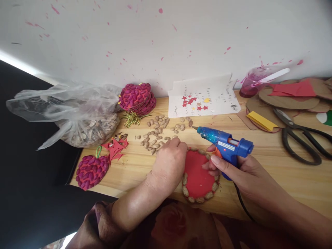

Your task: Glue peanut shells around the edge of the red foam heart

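My right hand (233, 167) is wrapped round a blue hot glue gun (220, 140), with a finger at its orange trigger. The metal nozzle points left, above the table and apart from the disc. My left hand (169, 164) is closed at the upper left edge of a red disc (198, 174); its fingertips are hidden, so I cannot see what they press or hold. Brown, rough nut shells (200, 200), perhaps peanut, line much of the disc's rim, and its red middle is bare. Loose shells (153, 141) lie scattered beyond my left hand.
Left stand a plastic bag of shells (90, 129), a purple shell-covered disc (92, 172), red scraps (118, 150) and stacked purple discs (136, 98). Behind lies paper with stars (202, 91). Right are a stained cup (250, 84), cardboard pieces (287, 98) and scissors (301, 138).
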